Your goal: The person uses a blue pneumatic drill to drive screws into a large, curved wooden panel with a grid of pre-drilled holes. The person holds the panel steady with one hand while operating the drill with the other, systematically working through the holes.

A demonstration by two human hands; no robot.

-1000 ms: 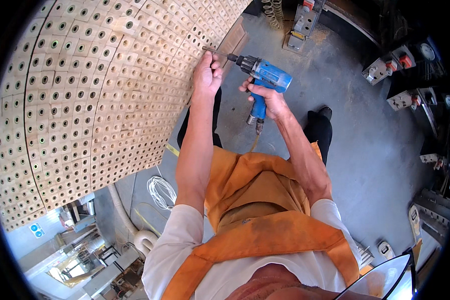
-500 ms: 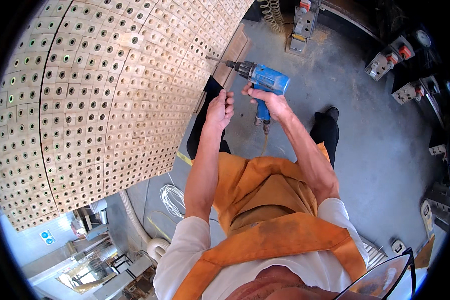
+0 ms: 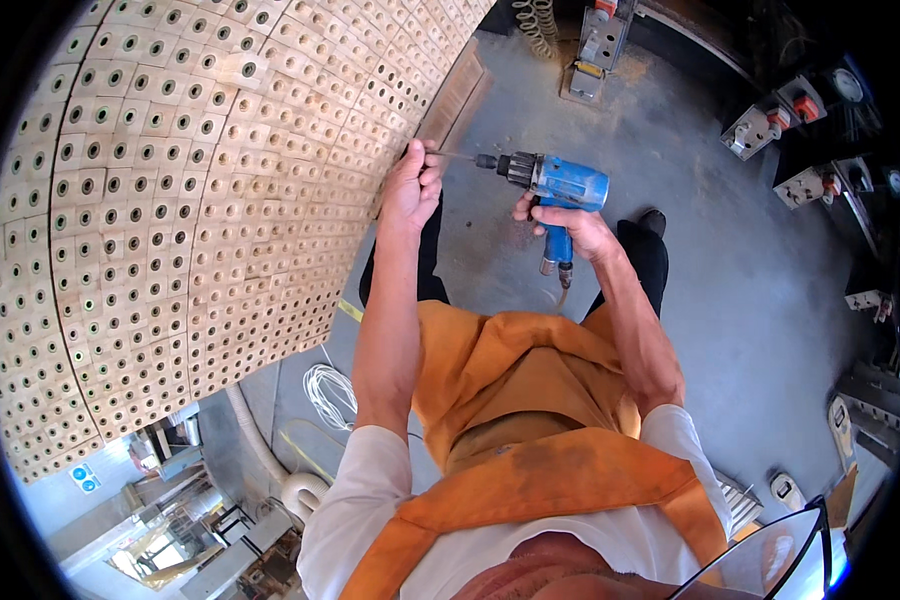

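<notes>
My right hand (image 3: 582, 226) is wrapped round the handle of a blue air-powered drill (image 3: 573, 186), whose body lies level and points left. A thin metal bit (image 3: 457, 155) sticks out of its dark chuck. At the bit's far end my left hand (image 3: 411, 188) is closed, thumb against curled fingers; whatever it pinches there is too small to make out. Just left of that hand rises a stack of pale wooden blocks (image 3: 260, 220) with rows of round holes. Dark, metal-looking inserts fill many holes on the left side, while many in the middle are bare wood.
A thin hose (image 3: 562, 298) hangs from the drill's handle. White coiled cable (image 3: 328, 396) lies on the grey floor (image 3: 740, 330) near the stack's lower corner. A wooden board (image 3: 457, 95) stands along the stack's far edge. Metal fixtures with red parts (image 3: 770, 125) line the right side.
The drill has shifted slightly right and down, and its bit is now level. My left hand has risen and moved left, so its fingers are now at the bit's tip.
</notes>
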